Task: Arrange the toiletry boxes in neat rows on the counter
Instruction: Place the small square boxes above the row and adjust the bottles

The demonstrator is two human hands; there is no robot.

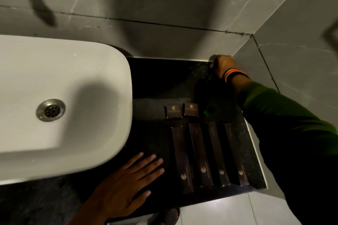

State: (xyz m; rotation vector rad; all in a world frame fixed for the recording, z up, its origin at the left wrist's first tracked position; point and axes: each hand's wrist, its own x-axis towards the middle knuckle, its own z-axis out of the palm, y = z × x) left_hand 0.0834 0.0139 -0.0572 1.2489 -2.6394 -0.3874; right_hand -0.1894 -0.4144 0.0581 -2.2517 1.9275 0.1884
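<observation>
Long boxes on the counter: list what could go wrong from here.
1. The four long boxes end near the counter's front edge; a nudge might tip one off.
2. The right hand reaches into the far corner, so its sleeve may sweep the two small boxes or the rightmost long box.
3. The left hand lies flat beside the leftmost box and could skew it.

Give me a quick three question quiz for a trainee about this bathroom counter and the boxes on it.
1. How many long boxes lie side by side on the counter?
2. True or false: the left hand is holding a box.
3. Where is the right hand? A) in the sink B) at the back corner of the counter C) on the small boxes

Key:
1. Four long boxes, with two small boxes behind them.
2. False; it rests flat on the counter, beside the leftmost box.
3. B.
</observation>
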